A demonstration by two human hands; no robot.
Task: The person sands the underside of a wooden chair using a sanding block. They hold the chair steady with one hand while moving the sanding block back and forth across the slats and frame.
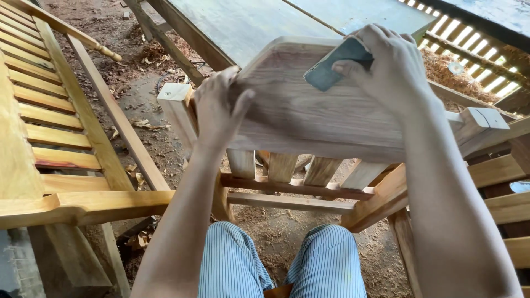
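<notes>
A bare wooden chair lies tipped in front of me, its broad curved top rail (309, 116) facing up. My left hand (216, 107) grips the rail's left end, thumb on its face. My right hand (386, 66) presses a folded grey-blue sheet of sandpaper (331, 66) flat against the rail near its upper edge. Below the rail, several back slats (320, 171) run down to a crossbar (292, 187). The chair's two posts (175, 102) stick out at either side.
A varnished slatted bench (49, 121) stands at my left. A large flat board (254, 22) lies beyond the chair. Sawdust and shavings cover the dirt floor (138, 94). More wooden frames (508, 204) stand at the right. My striped-trousered knees (326, 265) are below.
</notes>
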